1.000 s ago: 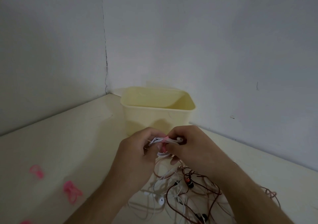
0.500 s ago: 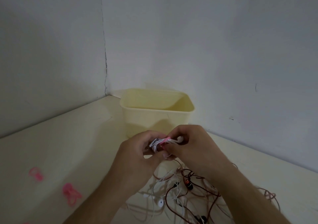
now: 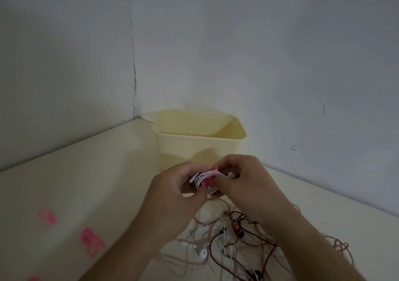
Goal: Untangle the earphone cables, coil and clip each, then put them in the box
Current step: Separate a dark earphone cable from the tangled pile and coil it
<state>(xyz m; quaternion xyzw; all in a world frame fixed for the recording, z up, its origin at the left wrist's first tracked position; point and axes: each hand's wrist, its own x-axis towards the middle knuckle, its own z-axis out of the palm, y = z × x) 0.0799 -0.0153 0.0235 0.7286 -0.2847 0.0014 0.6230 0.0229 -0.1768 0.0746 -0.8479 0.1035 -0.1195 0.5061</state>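
Observation:
Both hands meet in front of the pale yellow box [image 3: 198,149]. My left hand [image 3: 172,196] grips a coiled white earphone cable [image 3: 201,178]. My right hand [image 3: 244,185] pinches a pink clip [image 3: 209,181] that sits on the coil, with a white earbud [image 3: 231,175] showing by its fingers. Below the hands a tangle of white and brown earphone cables [image 3: 233,246] lies on the table. The box's inside bottom is hidden from this angle.
Spare pink clips lie on the cream table at the left: one [image 3: 47,215], another [image 3: 90,240], and a third [image 3: 34,278] at the bottom edge. The box stands in the corner where two white walls meet.
The hands stay together on the white coil and have lifted slightly toward the box. The pink clip now sits further onto the coil.

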